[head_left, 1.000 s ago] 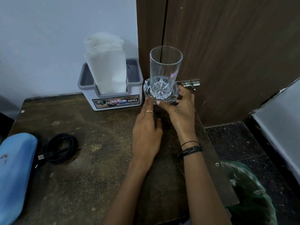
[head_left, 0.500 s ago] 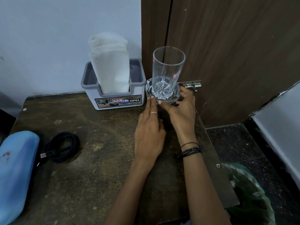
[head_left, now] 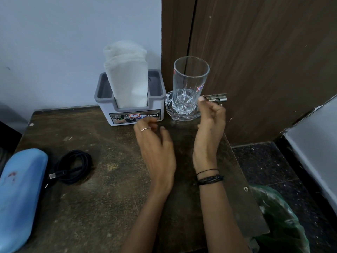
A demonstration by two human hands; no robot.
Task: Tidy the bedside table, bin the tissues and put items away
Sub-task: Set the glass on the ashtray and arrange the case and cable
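Head view, looking down at a scuffed dark bedside table [head_left: 102, 203] with not much on it. Count: one clear glass [head_left: 189, 83] standing upright in one glass saucer [head_left: 182, 114] at about 1 o'clock, right against the wooden door. One grey tissue holder [head_left: 131, 106] just beside it at 12 o'clock, with one wad of white tissues [head_left: 127, 75] sticking up out of the middle slot. One coiled black cable [head_left: 73, 167] at 9 o'clock, and one blue case [head_left: 20, 194] hanging off the left edge next to it. One bin lined with a green bag [head_left: 280, 220] sits on the floor at 4 o'clock.

Two hands, both holding nothing. The left hand [head_left: 155, 145] hovers in front of the holder, fingers loosely curled, one ring on it, a bit blurry. The right hand [head_left: 209, 128] is raised edge-on just beside the saucer, fingers relaxed and bent, not touching the glass as far as I can see. Bracelets on that wrist.
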